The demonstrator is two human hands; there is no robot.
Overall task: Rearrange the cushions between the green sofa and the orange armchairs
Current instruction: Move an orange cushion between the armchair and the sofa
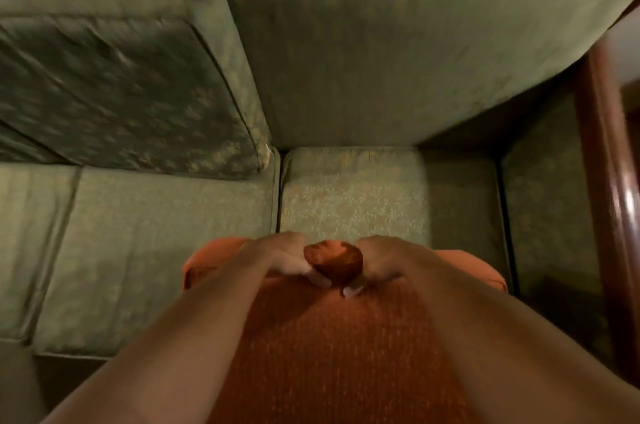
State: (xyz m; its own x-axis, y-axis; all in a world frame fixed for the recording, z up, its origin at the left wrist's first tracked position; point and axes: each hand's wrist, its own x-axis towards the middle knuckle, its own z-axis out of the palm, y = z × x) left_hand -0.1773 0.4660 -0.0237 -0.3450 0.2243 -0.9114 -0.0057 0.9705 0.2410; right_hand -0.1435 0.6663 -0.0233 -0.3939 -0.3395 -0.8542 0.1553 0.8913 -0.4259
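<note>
Orange cushion [332,347] held over the green sofa [353,212] seat. Left hand [284,259] and right hand [382,261] fingers curled, pinching a bunched fold of its top edge between them.

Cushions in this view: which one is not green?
The orange cushion, gripped at its far edge by both hands, left and right. The others are green.

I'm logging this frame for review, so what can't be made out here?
Head view only:
- Orange cushion: near end cut off by the bottom edge, sides covered by both forearms.
- Left hand and right hand: fingers tucked behind bunched fabric.
- Green back cushion: pattern motion-blurred, left end cut off.
</note>
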